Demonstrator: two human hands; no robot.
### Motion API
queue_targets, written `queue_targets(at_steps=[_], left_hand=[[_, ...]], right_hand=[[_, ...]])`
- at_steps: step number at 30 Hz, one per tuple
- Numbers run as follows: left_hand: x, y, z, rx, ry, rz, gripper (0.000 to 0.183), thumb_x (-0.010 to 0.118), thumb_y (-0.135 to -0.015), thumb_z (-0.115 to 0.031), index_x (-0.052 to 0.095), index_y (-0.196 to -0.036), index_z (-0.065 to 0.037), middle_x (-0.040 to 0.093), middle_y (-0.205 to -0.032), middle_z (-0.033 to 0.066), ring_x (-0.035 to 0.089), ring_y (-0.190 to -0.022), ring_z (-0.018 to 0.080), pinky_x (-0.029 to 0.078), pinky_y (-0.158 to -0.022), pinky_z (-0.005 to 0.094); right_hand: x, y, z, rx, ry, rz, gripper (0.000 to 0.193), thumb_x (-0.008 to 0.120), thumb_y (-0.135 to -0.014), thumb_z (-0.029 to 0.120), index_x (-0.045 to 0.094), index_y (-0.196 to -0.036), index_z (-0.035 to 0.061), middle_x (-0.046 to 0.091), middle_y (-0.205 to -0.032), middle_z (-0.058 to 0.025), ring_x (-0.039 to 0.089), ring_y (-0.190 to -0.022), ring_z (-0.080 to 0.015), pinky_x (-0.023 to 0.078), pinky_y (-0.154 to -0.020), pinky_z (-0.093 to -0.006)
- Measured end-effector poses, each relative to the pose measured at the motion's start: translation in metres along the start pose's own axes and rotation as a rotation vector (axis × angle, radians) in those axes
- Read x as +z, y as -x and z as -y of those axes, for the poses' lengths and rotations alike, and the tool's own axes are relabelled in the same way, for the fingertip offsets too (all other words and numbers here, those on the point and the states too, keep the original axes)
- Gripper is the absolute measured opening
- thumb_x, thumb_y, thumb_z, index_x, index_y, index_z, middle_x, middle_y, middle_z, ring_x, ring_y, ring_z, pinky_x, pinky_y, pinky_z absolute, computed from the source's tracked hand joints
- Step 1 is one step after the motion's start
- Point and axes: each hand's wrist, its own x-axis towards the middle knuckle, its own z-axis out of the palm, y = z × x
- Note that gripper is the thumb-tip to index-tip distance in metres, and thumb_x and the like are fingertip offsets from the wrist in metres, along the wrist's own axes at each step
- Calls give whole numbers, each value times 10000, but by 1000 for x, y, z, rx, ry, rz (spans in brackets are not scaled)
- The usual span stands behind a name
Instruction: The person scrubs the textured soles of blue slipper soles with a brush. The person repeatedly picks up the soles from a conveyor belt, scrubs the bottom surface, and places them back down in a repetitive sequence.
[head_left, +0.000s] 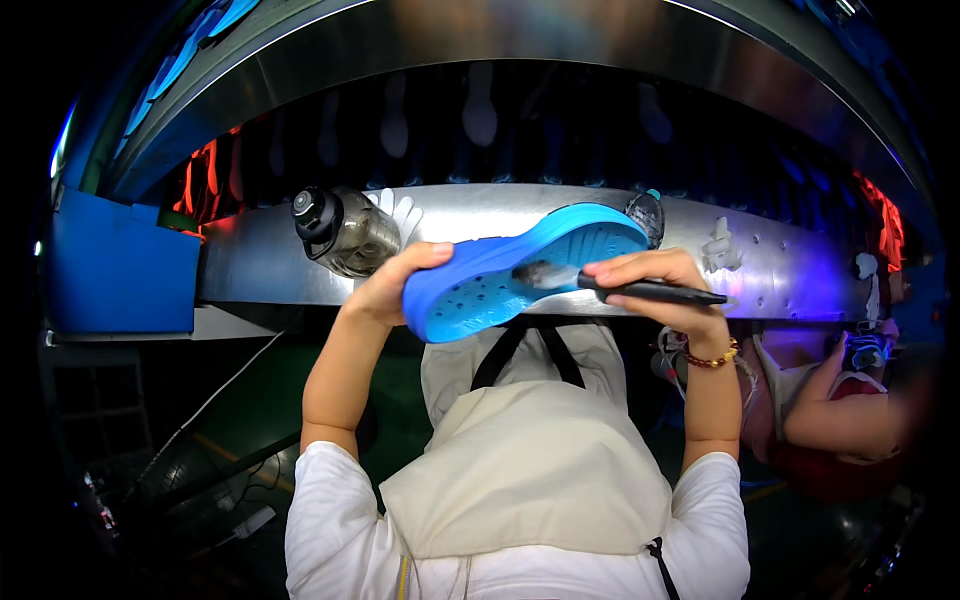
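My left hand [395,284] grips the heel-side edge of a blue shoe sole [490,278], thumb over its rim. The sole is tilted above the near edge of the metal bench, and its lighter blue inner side, dotted with small holes, shows. In my right hand [662,268] is a brush [655,291] with a black handle, fingers closed round it. Its pale bristles, slightly blurred, lie at the middle of the sole's inner side.
A dark-lidded bottle [345,232] and a white glove [402,214] are on the metal bench [500,198] at left. A dark container [648,214] stands behind the sole, beside crumpled white material [721,248]. Soles [480,105] line the dark area beyond. Another person [840,410] sits at right.
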Motion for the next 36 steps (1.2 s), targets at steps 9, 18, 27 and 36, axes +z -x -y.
queue_targets(at_steps=[9, 18, 27, 36], left_hand=[[-31, -33, 35, 421, 521, 32, 695, 337, -822, -589, 435, -1225, -31, 491, -1175, 187, 488, -1076, 270, 361, -937, 434], [16, -74, 49, 278, 656, -96, 923, 135, -729, -769, 434, -1180, -21, 525, -1086, 170, 517, -1008, 299, 427, -867, 453], [33, -60, 29, 419, 644, -105, 847, 135, -767, -730, 389, -1220, -63, 551, -988, 167, 534, -967, 338, 437, -841, 479], [36, -48, 2, 558, 563, -215, 851, 129, -771, -724, 403, -1205, -45, 536, -1019, 175, 533, -937, 307, 431, -840, 487]], right_hand=[[19, -3, 10, -134, 33, -84, 206, 665, -630, 8, 660, -836, 10, 656, -854, -119, 547, -936, -216, 440, -787, -304], [62, -21, -17, -232, 415, -224, 172, 640, -607, -25, 628, -769, 31, 614, -772, -88, 587, -743, -207, 468, -662, -293], [42, -21, 3, -142, 105, -145, 156, 627, -691, 12, 635, -847, 10, 622, -832, -95, 597, -773, -208, 473, -721, -294], [35, -5, -2, -74, 103, -141, 236, 665, -673, -7, 649, -906, 22, 646, -910, -102, 587, -884, -204, 472, -779, -299]])
